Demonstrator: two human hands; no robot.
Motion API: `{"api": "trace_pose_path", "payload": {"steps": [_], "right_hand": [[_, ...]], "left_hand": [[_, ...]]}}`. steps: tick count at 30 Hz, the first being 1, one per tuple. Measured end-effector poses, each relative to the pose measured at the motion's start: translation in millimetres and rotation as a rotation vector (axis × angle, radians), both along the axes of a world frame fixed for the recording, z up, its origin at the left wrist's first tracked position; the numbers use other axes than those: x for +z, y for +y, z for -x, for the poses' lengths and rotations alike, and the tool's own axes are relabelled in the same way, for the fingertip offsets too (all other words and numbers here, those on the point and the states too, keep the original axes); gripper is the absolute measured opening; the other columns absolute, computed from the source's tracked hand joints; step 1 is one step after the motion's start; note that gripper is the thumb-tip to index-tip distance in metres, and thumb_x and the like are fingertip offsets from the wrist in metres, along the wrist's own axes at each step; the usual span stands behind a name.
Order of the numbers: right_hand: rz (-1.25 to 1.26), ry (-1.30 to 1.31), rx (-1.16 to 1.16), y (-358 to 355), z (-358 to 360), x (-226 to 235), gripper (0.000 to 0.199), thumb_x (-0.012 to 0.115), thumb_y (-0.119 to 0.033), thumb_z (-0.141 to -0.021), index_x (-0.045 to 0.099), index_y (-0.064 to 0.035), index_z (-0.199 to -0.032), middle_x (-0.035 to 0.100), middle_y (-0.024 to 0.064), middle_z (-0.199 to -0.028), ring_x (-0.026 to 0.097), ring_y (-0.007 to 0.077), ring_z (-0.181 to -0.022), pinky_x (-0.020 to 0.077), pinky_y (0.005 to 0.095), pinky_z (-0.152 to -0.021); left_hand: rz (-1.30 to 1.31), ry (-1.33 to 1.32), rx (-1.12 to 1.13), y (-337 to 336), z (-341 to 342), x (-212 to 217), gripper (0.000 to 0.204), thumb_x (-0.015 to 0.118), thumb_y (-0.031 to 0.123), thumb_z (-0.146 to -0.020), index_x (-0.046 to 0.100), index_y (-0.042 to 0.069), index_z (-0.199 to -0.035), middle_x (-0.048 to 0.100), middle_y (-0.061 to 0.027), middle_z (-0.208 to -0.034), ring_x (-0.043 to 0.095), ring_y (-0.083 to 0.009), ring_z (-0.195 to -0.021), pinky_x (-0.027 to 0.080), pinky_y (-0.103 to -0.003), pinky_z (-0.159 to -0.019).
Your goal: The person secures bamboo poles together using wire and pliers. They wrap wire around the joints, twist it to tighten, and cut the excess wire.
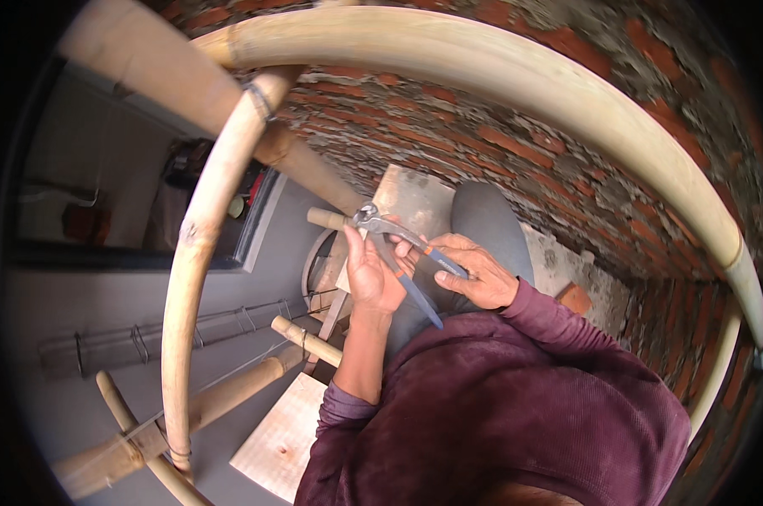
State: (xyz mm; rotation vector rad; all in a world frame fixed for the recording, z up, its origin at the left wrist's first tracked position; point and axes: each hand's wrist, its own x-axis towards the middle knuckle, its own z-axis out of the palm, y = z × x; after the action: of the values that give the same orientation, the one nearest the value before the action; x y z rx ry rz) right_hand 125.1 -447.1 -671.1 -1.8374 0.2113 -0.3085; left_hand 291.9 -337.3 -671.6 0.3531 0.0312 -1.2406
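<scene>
Blue-handled pliers (402, 253) point up and left, their metal jaws at the end of a short bamboo pole (325, 218). My right hand (474, 271) grips the pliers' handles from the right. My left hand (370, 274) is curled just below the jaws, touching the pliers and the pole end. Both forearms wear maroon sleeves (516, 396). Whether the jaws pinch wire is hidden.
Long bent bamboo poles (200, 253) arch overhead (567, 93), tied with wire at the joints (150, 443). A brick wall (499, 152) rises ahead. Steel rebar (145, 341) lies on the grey floor at left, a pale board (280, 438) below.
</scene>
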Motion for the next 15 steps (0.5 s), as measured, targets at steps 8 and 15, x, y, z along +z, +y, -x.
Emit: {"api": "trace_pose_path", "payload": {"steps": [8,15], "right_hand": [[0.553,-0.383,-0.222,13.0,17.7,25.4,0.065,0.076,-0.013,-0.072,0.053,-0.0115,-0.132,0.046,0.0142,-0.139,0.042,0.0345,-0.128,0.0335,0.0506,-0.104],[0.095,-0.441,0.005,24.1,58.7,23.8,0.060,0.068,-0.010,-0.081,0.048,-0.0085,-0.137,0.043,0.0156,-0.143,0.036,0.0343,-0.136,0.0320,0.0455,-0.111]], "left_hand": [[0.077,-0.306,0.173,-7.1,-7.4,16.5,0.020,0.052,0.030,-0.097,0.049,0.011,-0.090,0.045,0.0005,-0.081,0.044,-0.0118,-0.073,0.046,-0.030,-0.079],[-0.497,-1.122,0.317,-24.7,-84.4,-78.7,0.018,0.052,0.019,-0.099,0.058,0.003,-0.105,0.058,-0.0059,-0.096,0.055,-0.0149,-0.086,0.048,-0.033,-0.084]]}}
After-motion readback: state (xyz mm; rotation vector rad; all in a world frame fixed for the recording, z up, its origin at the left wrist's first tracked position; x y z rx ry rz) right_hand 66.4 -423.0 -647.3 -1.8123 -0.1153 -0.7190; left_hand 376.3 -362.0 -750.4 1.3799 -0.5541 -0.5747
